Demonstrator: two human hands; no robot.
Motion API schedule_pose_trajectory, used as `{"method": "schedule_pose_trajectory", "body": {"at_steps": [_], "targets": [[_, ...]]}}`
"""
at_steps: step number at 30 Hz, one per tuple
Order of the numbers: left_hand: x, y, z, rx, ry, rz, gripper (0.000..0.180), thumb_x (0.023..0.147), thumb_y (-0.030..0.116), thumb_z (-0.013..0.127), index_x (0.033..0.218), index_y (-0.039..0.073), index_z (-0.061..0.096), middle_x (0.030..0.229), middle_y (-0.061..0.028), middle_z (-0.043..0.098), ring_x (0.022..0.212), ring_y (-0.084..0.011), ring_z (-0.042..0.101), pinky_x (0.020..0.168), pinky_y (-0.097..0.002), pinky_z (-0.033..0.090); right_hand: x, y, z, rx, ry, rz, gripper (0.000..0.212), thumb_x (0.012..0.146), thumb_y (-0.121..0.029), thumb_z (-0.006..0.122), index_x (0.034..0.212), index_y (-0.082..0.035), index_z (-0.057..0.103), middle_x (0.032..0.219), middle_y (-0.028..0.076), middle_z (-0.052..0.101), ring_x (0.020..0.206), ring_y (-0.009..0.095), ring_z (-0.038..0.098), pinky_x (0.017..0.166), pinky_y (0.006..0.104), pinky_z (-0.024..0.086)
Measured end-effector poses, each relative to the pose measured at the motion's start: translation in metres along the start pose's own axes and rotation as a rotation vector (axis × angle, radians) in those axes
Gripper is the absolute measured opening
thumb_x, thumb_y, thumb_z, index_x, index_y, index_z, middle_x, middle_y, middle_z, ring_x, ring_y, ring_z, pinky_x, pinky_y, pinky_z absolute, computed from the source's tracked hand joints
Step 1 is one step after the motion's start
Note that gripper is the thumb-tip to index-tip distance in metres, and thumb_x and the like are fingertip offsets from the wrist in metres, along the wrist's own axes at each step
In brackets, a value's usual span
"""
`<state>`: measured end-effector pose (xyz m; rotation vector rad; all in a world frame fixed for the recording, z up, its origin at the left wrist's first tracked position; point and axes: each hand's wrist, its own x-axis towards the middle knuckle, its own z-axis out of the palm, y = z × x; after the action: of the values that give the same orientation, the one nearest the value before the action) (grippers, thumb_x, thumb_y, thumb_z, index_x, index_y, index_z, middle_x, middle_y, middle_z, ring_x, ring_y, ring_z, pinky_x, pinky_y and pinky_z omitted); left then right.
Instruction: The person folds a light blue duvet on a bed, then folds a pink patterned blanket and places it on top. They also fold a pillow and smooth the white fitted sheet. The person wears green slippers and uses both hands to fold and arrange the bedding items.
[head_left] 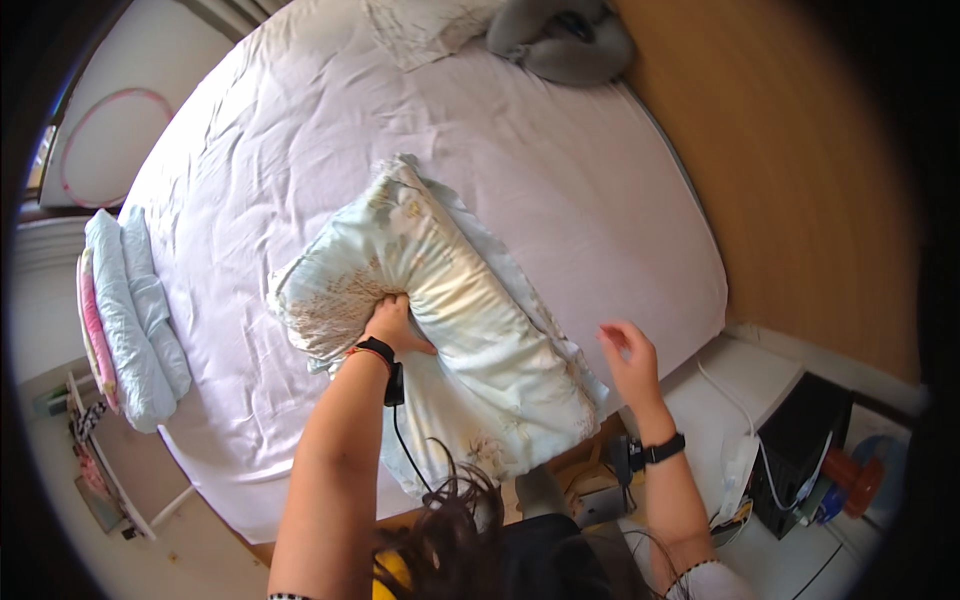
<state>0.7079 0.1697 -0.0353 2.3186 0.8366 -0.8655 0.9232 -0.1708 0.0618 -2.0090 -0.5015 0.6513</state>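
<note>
A pale green and cream floral pillow (470,310) lies bent on the bed near its front edge, with a ruffled border along its right side. My left hand (393,327) grips its inner side, where the cloth creases inward around the fingers; the thumb points right across the fabric and the fingertips are partly hidden. Off the pillow's right side, my right hand (630,362) hangs in the air, holding nothing, its fingers loosely curved and apart from the thumb. Both wrists carry dark bands.
The pillow rests on a bed with a pale pink sheet (600,200). A grey neck pillow (565,40) sits at the far end beside another pillow (425,28). Folded light blue bedding (135,320) lies at the left edge. A black box-shaped device (800,450) with cables stands at right.
</note>
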Motion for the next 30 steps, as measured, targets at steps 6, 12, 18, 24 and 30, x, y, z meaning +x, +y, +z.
{"method": "schedule_pose_trajectory", "body": {"at_steps": [6,12,18,24,30], "targets": [[0.005,-0.007,0.001,-0.028,-0.003,0.021,0.138,0.044,0.055,0.091,0.147,-0.006,0.024,0.151,-0.0293,0.028,0.143,-0.0414,0.025,0.119,-0.0411,0.024,0.186,-0.103,0.124,-0.245,-0.476,-0.299,0.023,0.087,-0.017,0.065,0.104,-0.001,0.065,0.087,0.008,0.068,0.075,0.018,0.061,0.071,0.0309,0.05],[0.008,-0.011,0.003,-0.117,-0.003,-0.008,0.128,0.042,0.049,0.093,0.144,0.001,0.032,0.143,-0.0213,0.039,0.136,-0.0373,0.035,0.115,-0.0399,0.033,0.313,-0.132,0.268,-0.343,-0.457,-0.561,0.029,0.082,-0.023,0.066,0.105,-0.006,0.066,0.11,0.015,0.063,0.095,0.031,0.061,0.085,0.0383,0.05],[0.014,-0.017,0.002,-0.244,-0.004,0.007,0.12,0.04,0.041,0.095,0.14,0.003,0.041,0.139,-0.0203,0.045,0.132,-0.0355,0.042,0.111,-0.0391,0.037,0.385,-0.145,0.359,-0.173,-0.345,-0.158,0.049,0.081,-0.034,0.073,0.116,-0.001,0.064,0.116,0.015,0.065,0.106,0.029,0.063,0.09,0.0375,0.05],[0.014,-0.021,0.002,-0.305,0.019,0.039,0.116,0.041,0.041,0.095,0.138,0.003,0.044,0.139,-0.0207,0.045,0.133,-0.0361,0.041,0.112,-0.0391,0.036,0.417,-0.127,0.413,-0.445,-0.195,-0.144,0.064,0.072,-0.041,0.082,0.113,0.003,0.06,0.102,0.013,0.068,0.093,0.023,0.065,0.081,0.0341,0.052],[0.014,-0.021,0.002,-0.298,0.039,0.028,0.113,0.039,0.041,0.095,0.134,0.004,0.047,0.133,-0.0189,0.05,0.129,-0.0346,0.045,0.109,-0.0396,0.039,0.432,-0.115,0.422,-0.299,-0.212,-0.008,0.032,0.077,-0.025,0.08,0.091,-0.001,0.065,0.087,0.008,0.069,0.077,0.017,0.064,0.074,0.0304,0.052]]}}
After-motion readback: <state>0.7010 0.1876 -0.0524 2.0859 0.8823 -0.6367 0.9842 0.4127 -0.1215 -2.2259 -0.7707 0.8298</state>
